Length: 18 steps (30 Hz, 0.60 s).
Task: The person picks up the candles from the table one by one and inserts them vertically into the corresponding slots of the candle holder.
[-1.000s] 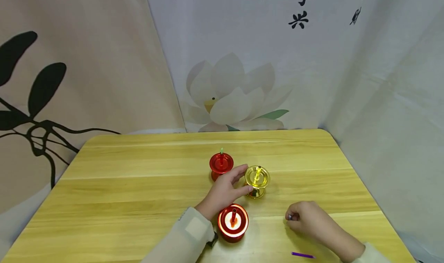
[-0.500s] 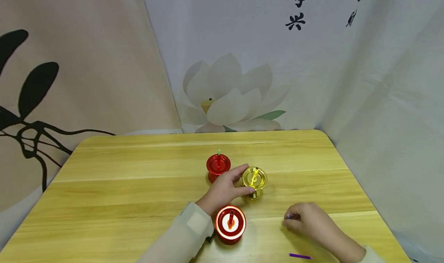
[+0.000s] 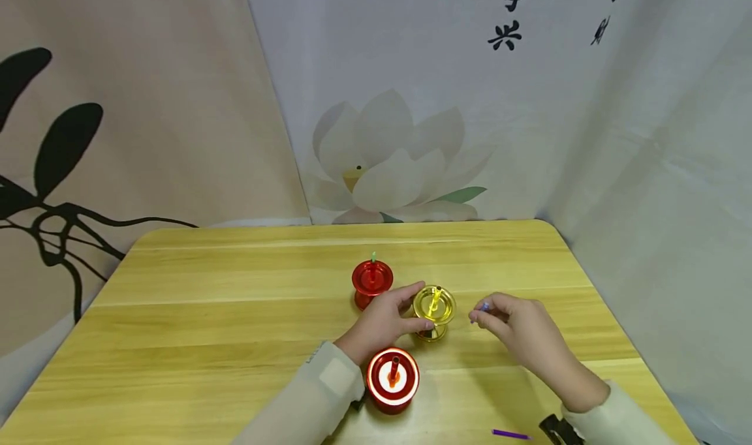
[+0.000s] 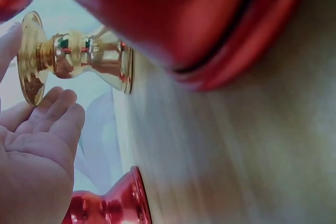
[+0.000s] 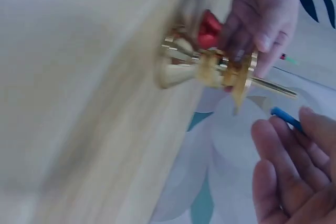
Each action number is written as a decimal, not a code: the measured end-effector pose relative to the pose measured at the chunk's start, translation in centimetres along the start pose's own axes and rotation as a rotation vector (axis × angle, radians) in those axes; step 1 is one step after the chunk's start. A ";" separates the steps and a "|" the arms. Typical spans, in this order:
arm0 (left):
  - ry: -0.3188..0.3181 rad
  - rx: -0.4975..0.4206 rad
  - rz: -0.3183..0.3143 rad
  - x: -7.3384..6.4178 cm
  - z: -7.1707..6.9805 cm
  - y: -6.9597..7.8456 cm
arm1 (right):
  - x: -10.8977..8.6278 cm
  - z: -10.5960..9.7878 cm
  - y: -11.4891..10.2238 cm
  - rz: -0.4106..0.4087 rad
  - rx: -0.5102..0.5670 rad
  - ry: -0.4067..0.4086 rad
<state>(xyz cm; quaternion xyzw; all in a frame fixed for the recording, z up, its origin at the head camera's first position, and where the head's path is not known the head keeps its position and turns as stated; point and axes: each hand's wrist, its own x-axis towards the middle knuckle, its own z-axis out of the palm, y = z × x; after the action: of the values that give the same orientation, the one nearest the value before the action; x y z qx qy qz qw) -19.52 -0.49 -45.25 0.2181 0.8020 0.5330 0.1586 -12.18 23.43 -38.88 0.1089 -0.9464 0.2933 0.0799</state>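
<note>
A gold candle holder (image 3: pixel 433 308) with an upright spike stands on the table. My left hand (image 3: pixel 382 321) holds it by its dish, thumb at the near side and fingers at the far side. My right hand (image 3: pixel 525 331) is raised to the right of it, pinching a small blue stick (image 5: pixel 286 118) between thumb and fingers. In the right wrist view the stick's end is close to the gold spike but apart from it. A red candle holder (image 3: pixel 373 278) with a green tip on top stands behind my left hand. Another red candle holder (image 3: pixel 393 380) stands by my left wrist.
A thin purple stick (image 3: pixel 511 434) lies near the front of the wooden table (image 3: pixel 235 340). Printed cloth (image 3: pixel 411 73) hangs behind the table and along its sides.
My right hand has lifted from the table and moved away from me and slightly left, towards the gold candle holder, with the blue stick. My left hand stays on the holder.
</note>
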 end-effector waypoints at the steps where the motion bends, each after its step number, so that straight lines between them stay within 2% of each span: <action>1: -0.003 -0.004 0.003 0.0 0.0 0.0 | 0.5 0.0 -0.3 -0.013 0.002 0.027; 7: -0.007 0.022 0.023 -0.1 0.0 -0.3 | 2.7 0.2 -1.7 -0.066 0.033 0.109; 13: -0.010 0.041 0.014 -0.2 -0.1 -0.1 | 4.1 0.4 -3.1 -0.093 0.059 0.106; 18: -0.014 0.038 0.007 -0.2 -0.2 0.0 | 4.7 0.8 -3.4 -0.080 0.052 0.093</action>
<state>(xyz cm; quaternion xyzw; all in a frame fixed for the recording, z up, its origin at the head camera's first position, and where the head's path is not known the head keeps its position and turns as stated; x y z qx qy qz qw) -19.38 -0.73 -45.14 0.2275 0.8100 0.5168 0.1583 -15.93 19.51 -36.67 0.1351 -0.9286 0.3189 0.1329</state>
